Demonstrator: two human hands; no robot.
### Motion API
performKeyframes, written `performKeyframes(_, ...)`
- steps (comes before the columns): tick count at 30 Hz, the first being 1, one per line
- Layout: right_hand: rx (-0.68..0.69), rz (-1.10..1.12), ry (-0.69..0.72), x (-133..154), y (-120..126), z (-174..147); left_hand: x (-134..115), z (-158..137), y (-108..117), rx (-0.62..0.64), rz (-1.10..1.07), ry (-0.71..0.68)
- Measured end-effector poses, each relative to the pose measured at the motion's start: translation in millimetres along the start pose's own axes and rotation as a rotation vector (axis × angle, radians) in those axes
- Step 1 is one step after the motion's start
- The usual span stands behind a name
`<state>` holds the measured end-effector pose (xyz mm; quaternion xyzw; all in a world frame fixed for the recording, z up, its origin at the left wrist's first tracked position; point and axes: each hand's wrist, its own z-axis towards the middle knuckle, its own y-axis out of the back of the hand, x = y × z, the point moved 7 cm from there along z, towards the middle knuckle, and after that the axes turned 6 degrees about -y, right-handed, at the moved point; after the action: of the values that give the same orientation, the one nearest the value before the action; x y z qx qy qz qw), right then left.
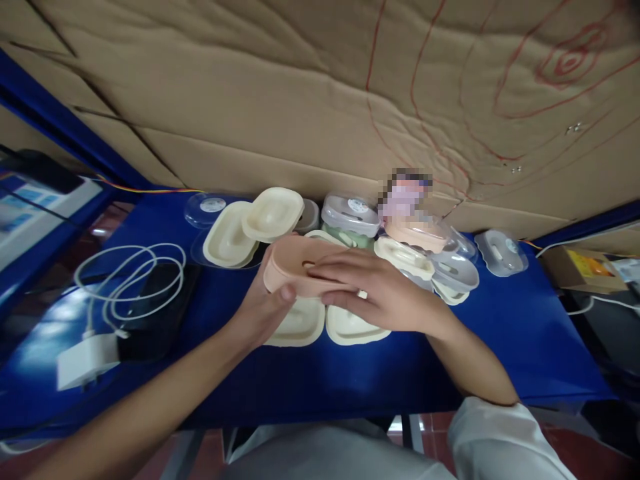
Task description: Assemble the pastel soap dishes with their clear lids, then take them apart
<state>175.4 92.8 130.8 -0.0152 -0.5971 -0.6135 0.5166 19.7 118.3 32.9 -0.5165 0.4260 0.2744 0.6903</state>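
Note:
A peach soap dish is held up over the middle of the blue table. My left hand grips its left end, thumb on the near side and the other fingers hidden behind it. Across its right part lies my right hand, fingers on the top by a small slot and thumb low on the near side. Below the dish, two cream soap dishes rest side by side on the table. Two more cream dishes overlap behind and to the left.
Soap dishes with clear lids stand along the cardboard wall, beside peach and grey ones. A lidded grey dish sits farther right. A white charger with a coiled cable lies left. A small carton is at the right edge.

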Motion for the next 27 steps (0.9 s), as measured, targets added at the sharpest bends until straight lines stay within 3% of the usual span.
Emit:
performKeyframes(5,-0.098,-0.006,-0.065,-4,3,6,-7,6,8,-0.036,0.044,-0.059)
performKeyframes(9,-0.012,-0.112,-0.096,-8,19,9,-4,10,16,-0.093,0.091,-0.056)
performKeyframes(11,-0.127,-0.281,-0.159,-25,56,6,-3,11,18,-0.116,0.099,-0.047)
performKeyframes(14,-0.484,-0.616,-0.425,-66,130,-11,-3,12,21,-0.142,0.105,-0.044)
performKeyframes(17,-0.534,-0.758,-0.572,-103,163,-20,-4,11,22,-0.148,0.125,-0.056)
performKeyframes(27,-0.514,-0.91,-0.591,-126,160,-20,-3,6,18,-0.092,0.138,-0.013)
